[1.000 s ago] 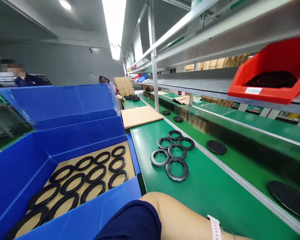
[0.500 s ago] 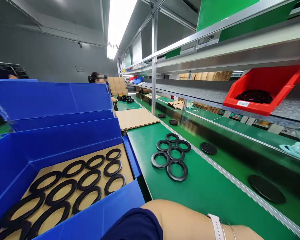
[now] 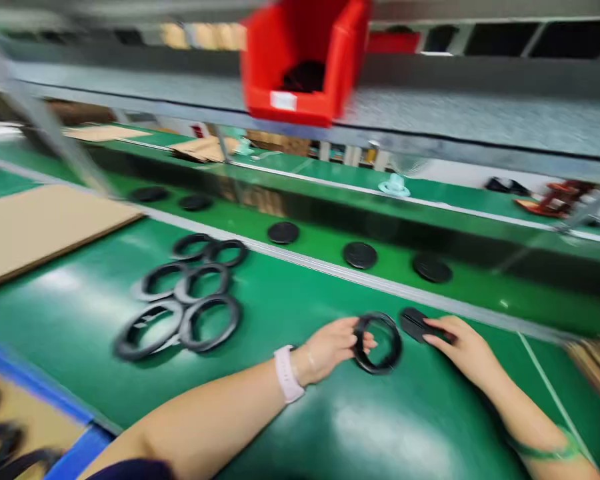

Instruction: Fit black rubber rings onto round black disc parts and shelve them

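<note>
Clock reading: centred on the black ring [image 3: 397, 343] in the left hand, 12 towards the far side of the green bench [image 3: 290, 420].

We see the left hand [image 3: 334, 345] gripping the ring at its 9 o'clock edge, fingers curled around the band, the ring tilted up to face us. At 3 o'clock, the right hand [image 3: 453, 341] pinches a flat black piece [image 3: 413, 324] between thumb and fingers, just beside the ring; motion blur hides its exact shape, and we cannot tell whether the two touch.

Between 9 and 10 o'clock, we count six loose rings [image 3: 181, 290] grouped on the bench. Five black discs [image 3: 283, 233] lie in a row beyond the metal rail [image 3: 300, 261], from 10 round to 1. We note a red bin [image 3: 293, 103] between 11 and 12, and a cardboard sheet [image 3: 50, 227] past the loose rings.
</note>
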Motion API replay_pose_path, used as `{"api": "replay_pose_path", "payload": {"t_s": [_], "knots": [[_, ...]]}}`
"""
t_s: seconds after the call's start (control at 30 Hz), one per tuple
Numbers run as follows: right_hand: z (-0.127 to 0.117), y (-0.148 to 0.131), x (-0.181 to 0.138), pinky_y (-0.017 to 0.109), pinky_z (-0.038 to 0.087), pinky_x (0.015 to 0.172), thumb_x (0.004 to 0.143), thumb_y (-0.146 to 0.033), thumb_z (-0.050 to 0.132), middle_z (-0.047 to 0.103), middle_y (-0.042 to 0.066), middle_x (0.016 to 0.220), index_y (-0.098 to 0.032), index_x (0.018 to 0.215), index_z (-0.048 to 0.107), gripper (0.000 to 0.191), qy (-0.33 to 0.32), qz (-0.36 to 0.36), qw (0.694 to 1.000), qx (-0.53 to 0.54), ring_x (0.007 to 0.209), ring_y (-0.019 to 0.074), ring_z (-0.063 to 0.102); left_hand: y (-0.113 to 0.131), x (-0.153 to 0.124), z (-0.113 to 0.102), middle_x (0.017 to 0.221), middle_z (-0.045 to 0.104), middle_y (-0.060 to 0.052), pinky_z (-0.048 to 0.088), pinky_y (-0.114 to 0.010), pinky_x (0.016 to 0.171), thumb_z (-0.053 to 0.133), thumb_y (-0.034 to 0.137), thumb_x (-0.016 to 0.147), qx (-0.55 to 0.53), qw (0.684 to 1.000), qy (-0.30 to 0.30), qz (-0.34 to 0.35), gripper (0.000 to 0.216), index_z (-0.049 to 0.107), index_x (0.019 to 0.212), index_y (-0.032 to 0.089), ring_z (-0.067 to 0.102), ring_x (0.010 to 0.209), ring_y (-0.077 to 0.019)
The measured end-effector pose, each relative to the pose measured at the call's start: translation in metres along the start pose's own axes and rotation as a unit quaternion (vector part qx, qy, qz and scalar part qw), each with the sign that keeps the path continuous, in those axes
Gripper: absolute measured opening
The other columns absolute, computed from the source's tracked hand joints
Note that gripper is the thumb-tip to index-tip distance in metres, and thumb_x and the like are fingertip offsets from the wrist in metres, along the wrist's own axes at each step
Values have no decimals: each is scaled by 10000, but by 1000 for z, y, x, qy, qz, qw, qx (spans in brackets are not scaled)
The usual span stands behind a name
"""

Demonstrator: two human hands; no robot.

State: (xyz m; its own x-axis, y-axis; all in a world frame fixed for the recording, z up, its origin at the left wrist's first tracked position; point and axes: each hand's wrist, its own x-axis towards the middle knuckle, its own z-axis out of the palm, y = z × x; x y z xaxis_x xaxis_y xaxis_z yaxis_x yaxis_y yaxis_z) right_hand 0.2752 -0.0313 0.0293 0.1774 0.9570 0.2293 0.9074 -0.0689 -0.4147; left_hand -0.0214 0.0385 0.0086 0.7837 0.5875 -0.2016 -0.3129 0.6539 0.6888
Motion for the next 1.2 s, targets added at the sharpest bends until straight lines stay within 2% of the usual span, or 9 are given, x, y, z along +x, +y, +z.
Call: {"api": "replay_pose_path", "payload": {"t_s": [0.07, 0.17, 0.3, 0.43, 0.6, 0.73, 0.87, 1.07, 1.2], "knots": [[-8, 9, -16, 399, 550, 841, 895, -348, 684, 629, 94, 988, -229, 1186, 698, 315, -66, 1, 998, 16, 897, 236, 622, 4, 2, -2, 1148, 674, -120, 425, -413, 1042, 803, 221, 747, 5, 1000, -6, -29, 490, 612, 1196, 181, 635, 1108, -262], [-5, 3, -5, 396, 506, 916, 895, -342, 702, 616, 87, 1017, -224, 1290, 644, 417, -98, -2, 995, -7, 997, 240, 590, 10, 7, -2, 1131, 685, -106, 443, -402, 1035, 769, 200, 782, 67, 996, 5, -53, 495, 598, 1246, 189, 616, 1149, -275], [8, -12, 16, 394, 490, 910, 876, -461, 727, 623, 101, 982, -172, 1122, 718, 380, -49, 13, 997, -57, 1004, 257, 576, 14, 7, 3, 1067, 692, -73, 464, -369, 1024, 781, 179, 760, 90, 992, 14, -84, 543, 590, 1267, 206, 600, 1182, -288], [24, -15, 23, 364, 480, 927, 848, -375, 778, 621, 99, 1018, -153, 1127, 701, 365, -8, 27, 999, -24, 1010, 240, 574, 17, 7, 5, 1059, 689, -90, 497, -368, 994, 746, 290, 824, 84, 990, 37, -107, 467, 603, 1254, 175, 625, 1139, -300], [32, -9, 23, 310, 477, 865, 860, -156, 745, 628, 57, 952, -193, 984, 760, 130, 2, 32, 998, 62, 934, 187, 581, 20, 4, 4, 650, 579, -10, 559, -389, 868, 663, 451, 887, 83, 986, 50, -137, 431, 657, 1163, 120, 690, 827, -254], [24, -10, 16, 297, 474, 845, 819, -74, 758, 637, 47, 939, -175, 903, 761, 132, 2, 52, 994, 97, 867, 160, 585, 17, 0, 6, 948, 700, -72, 466, -417, 1043, 784, 326, 787, 116, 984, 21, -135, 332, 673, 1055, 165, 640, 1092, -286], [24, -17, 10, 309, 481, 827, 783, -176, 829, 625, 49, 961, -186, 1054, 748, 283, 0, 57, 993, 105, 885, 167, 578, 12, -3, 10, 1176, 687, -114, 336, -483, 1150, 828, 295, 718, 211, 973, 6, -94, 301, 660, 941, 182, 530, 1267, -332], [33, -17, 17, 335, 469, 867, 824, -129, 777, 654, 63, 934, -162, 876, 770, 62, 25, 36, 995, 87, 927, 190, 580, 14, -4, 7, 1108, 682, -123, 457, -442, 1023, 725, 383, 785, 306, 949, -23, -72, 248, 684, 886, 160, 591, 1155, -331], [20, -14, 13, 322, 478, 807, 807, -82, 774, 643, 45, 829, -154, 801, 758, 74, 77, 41, 987, 134, 833, 176, 582, 8, -3, 4, 991, 726, -102, 535, -411, 907, 803, 360, 694, 389, 919, 25, -52, 345, 614, 911, 169, 676, 953, -268]]}}
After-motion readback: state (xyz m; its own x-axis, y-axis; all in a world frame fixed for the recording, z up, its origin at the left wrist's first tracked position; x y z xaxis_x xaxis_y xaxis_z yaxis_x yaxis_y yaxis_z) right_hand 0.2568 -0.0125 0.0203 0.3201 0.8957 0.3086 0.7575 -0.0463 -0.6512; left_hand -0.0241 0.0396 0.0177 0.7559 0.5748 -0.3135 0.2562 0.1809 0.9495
